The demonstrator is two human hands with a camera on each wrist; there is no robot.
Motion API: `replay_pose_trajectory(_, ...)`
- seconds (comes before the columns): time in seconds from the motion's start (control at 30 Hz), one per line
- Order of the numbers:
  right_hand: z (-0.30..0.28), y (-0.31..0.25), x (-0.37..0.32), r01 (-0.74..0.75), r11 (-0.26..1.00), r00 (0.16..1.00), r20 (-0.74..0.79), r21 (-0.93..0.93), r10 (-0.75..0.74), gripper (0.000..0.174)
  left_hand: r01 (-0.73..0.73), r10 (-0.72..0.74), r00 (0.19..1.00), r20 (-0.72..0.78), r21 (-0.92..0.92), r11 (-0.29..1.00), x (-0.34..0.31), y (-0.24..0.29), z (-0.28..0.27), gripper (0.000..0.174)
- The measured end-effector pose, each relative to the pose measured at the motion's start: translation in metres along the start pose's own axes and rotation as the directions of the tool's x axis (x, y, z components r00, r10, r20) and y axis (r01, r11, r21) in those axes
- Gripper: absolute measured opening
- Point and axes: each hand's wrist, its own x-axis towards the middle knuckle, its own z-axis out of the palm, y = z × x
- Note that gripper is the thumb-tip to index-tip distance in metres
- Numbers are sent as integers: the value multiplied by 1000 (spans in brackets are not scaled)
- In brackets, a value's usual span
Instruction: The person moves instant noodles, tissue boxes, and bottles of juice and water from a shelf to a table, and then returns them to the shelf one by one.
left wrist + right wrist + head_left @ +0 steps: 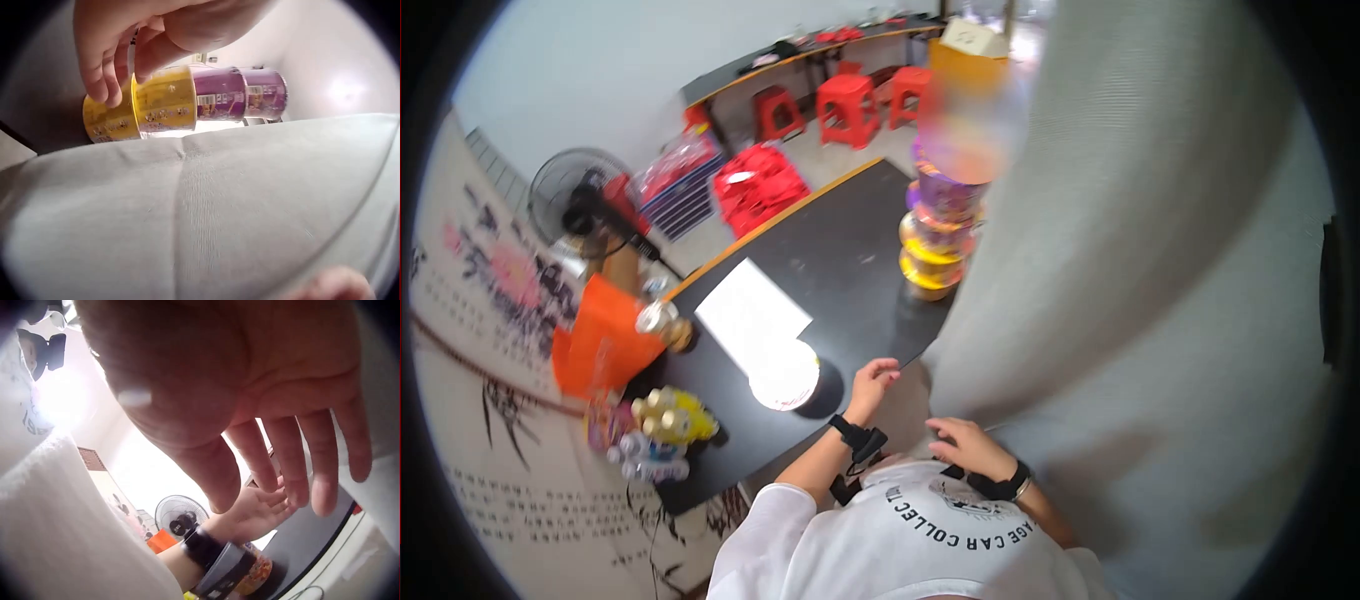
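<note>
Daylight fills the room evenly. Just beyond my left fingers (885,370) a white disc (784,375) on the black table (840,250) blows out to pure glare. Farther past them the stacked tubs (940,225) smear into blur at the top. Fisheye bending darkens every corner. Behind my right fingers (294,465) backlight washes the wall (144,456) white and leaves my palm (187,375) in shadow. The grey cloth (206,212) below my left fingers is soft, unfocused.

shirt (870,560) | curved print "CAR COLLEC" | cups (187,100) | labels too blurred to read
</note>
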Motion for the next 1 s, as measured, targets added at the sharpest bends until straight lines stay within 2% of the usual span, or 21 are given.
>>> replay_pose_trajectory(0.03, 3, 0, 8, -10, 999, 999, 52, 36, 8, 41, -3, -1, 998, 57, 72, 997, -22, -2, -12, 24)
replay_pose_trajectory(0.1, 4, 1, 27, -28, 995, 989, 148, 93, 14, 41, -3, 11, 998, -66, 125, 992, -54, -6, -38, 32)
replay_pose_trajectory(0.13, 14, 8, 39, 48, 988, 987, 144, 150, -70, 42, -29, 48, 992, -117, 161, 986, -66, -9, -58, 35)
replay_pose_trajectory(0.17, 25, 18, 55, 53, 981, 982, 167, 189, -85, 43, -35, 82, 978, -194, 233, 972, -76, -10, -76, 39)
replay_pose_trajectory(0.2, 41, 24, 73, 55, 973, 979, 181, 223, -97, 44, -78, 130, 957, -259, 205, 976, -83, -13, -100, 36)
replay_pose_trajectory(0.23, 49, 27, 89, 54, 973, 977, 189, 226, -98, 44, -50, 114, 946, -303, 209, 977, -86, -18, -123, 35)
replay_pose_trajectory(0.3, 69, 26, 122, 27, 997, 992, 124, 75, -36, 51, -23, 97, 935, -340, 214, 976, -87, -25, -159, 35)
replay_pose_trajectory(0.37, 89, 37, 156, 13, 999, 994, 106, 34, -16, 57, 91, -40, 828, -559, 63, 994, -83, -24, -175, 47)
replay_pose_trajectory(0.4, 98, 40, 171, -2, 1000, 996, 86, -8, 2, 63, 93, -38, 833, -552, 71, 993, -81, -21, -178, 47)
replay_pose_trajectory(0.47, 115, 39, 192, -56, 998, 994, 95, 32, 53, 67, 57, -8, 864, -503, 82, 995, -74, -16, -182, 62)
replay_pose_trajectory(0.5, 121, 31, 198, -109, 992, 988, 119, 66, 101, 72, 20, 2, 909, -417, 49, 999, -70, -12, -184, 69)
replay_pose_trajectory(0.53, 121, 24, 199, -116, 991, 988, 108, 73, 108, 72, 26, -1, 914, -406, 56, 998, -68, -6, -180, 69)
replay_pose_trajectory(0.6, 126, 14, 203, -97, 992, 977, 196, 84, 79, 75, 37, -45, 956, -290, -34, 999, -61, -1, -178, 70)
replay_pose_trajectory(0.63, 130, 14, 202, -36, 990, 987, 160, 134, 14, 75, 51, -49, 958, -282, 0, 999, -55, -2, -177, 71)
replay_pose_trajectory(0.73, 138, 29, 194, -31, 994, 999, 18, 109, 29, 79, 50, -36, 979, -201, 68, 996, -55, 9, -173, 66)
replay_pose_trajectory(0.77, 138, 38, 187, -24, 984, 997, -67, 175, 36, 71, 44, -15, 980, -196, 143, 989, -59, 16, -169, 58)
replay_pose_trajectory(0.8, 128, 35, 179, -40, 982, 994, -93, 183, 57, 71, 53, -27, 986, -168, 152, 987, -55, 15, -170, 58)
replay_pose_trajectory(0.87, 98, 10, 153, -143, 984, 979, -131, 107, 156, 61, -9, 14, 1000, -12, 329, 944, -47, 13, -175, 53)
replay_pose_trajectory(0.9, 94, 8, 141, -108, 982, 965, -222, 153, 141, 53, -25, 9, 998, 61, 261, 965, -47, 21, -170, 49)
replay_pose_trajectory(0.93, 86, 6, 126, -119, 979, 953, -258, 163, 159, 53, -29, 1, 995, 100, 272, 962, -51, 32, -158, 49)
replay_pose_trajectory(1.0, 72, -6, 95, 97, 971, 904, -428, 220, 7, 49, -63, 35, 980, 198, 136, 989, -55, 49, -135, 48)
